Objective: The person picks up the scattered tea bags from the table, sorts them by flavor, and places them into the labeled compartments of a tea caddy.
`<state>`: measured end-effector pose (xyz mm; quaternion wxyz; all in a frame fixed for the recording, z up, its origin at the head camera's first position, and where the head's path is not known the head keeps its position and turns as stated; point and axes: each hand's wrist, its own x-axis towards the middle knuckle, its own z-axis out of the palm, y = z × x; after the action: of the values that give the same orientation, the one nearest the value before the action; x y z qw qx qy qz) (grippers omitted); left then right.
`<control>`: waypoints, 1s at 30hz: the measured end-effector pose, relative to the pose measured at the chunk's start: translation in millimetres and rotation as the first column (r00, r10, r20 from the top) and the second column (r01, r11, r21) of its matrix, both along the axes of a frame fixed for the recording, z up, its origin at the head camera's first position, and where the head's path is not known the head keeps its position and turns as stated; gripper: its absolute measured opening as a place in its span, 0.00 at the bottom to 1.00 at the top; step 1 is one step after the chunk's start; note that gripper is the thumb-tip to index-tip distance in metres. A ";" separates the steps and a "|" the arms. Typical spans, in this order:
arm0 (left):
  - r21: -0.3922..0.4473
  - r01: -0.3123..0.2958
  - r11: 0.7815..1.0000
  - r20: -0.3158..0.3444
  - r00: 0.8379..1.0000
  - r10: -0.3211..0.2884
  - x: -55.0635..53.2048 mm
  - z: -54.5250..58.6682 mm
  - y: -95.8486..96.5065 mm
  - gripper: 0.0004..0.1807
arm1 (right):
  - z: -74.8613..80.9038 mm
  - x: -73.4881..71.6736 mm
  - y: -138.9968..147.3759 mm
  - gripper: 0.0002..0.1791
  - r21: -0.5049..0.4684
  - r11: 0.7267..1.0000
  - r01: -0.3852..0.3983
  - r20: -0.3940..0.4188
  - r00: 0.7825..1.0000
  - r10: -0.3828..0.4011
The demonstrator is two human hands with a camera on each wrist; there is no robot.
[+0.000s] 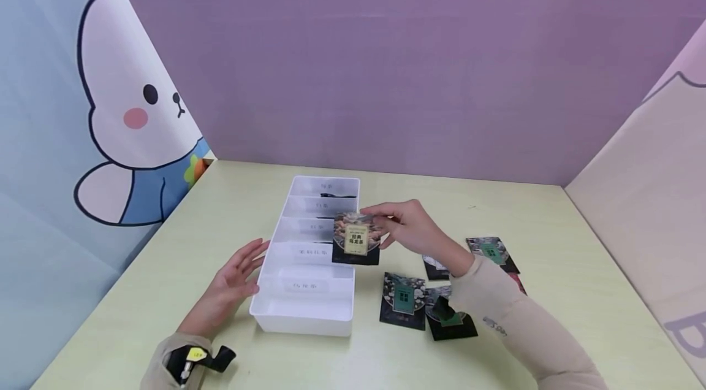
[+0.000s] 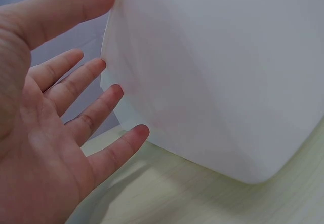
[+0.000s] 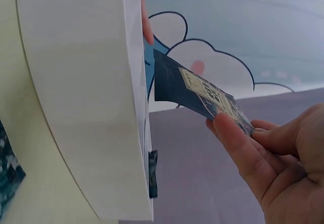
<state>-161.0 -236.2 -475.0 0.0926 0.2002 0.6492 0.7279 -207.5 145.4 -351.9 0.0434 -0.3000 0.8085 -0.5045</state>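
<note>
My right hand (image 1: 416,227) pinches a flat tea sachet (image 1: 356,241) by its edge, thumb on one face and fingers on the other. The sachet is dark with a pale yellow label, and hangs tilted over the right side of a long white divided box (image 1: 303,324). In the right wrist view, the sachet (image 3: 195,89) stands out beyond the box's rim. My left hand (image 1: 228,279) is at the box's left wall, fingers spread and fairly straight. The left wrist view has its fingertips (image 2: 117,91) right at the white wall.
Right of the box lie several dark sachets, among them green-labelled ones (image 1: 401,301) and one farther back (image 1: 493,253). My right forearm (image 1: 518,316) partly covers others. Labels mark the box's compartments; a dark sachet edge (image 1: 337,195) shows in the rear one. A purple wall (image 1: 386,71) stands behind the table.
</note>
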 end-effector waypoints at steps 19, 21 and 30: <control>0.013 -0.016 1.000 0.014 1.000 0.016 1.3 2.0 -0.8 0.43 | -13.2 31.6 -31.5 0.17 -0.045 0.984 -0.172 -0.008 0.985 0.172; 0.015 -0.014 1.000 0.009 1.000 0.014 0.9 1.9 -0.7 0.42 | -16.8 35.6 -34.2 0.17 -0.059 0.982 -0.181 -0.022 0.983 0.180; 0.022 -0.003 1.000 0.003 1.000 0.003 0.1 0.8 -0.1 0.41 | -32.0 55.0 -38.4 0.19 -0.053 0.968 -0.246 -0.212 0.950 0.229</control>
<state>-160.9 -236.3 -474.2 0.0903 0.1993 0.6414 0.7354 -152.5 107.0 -383.8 0.0086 -0.4468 0.7461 -0.4935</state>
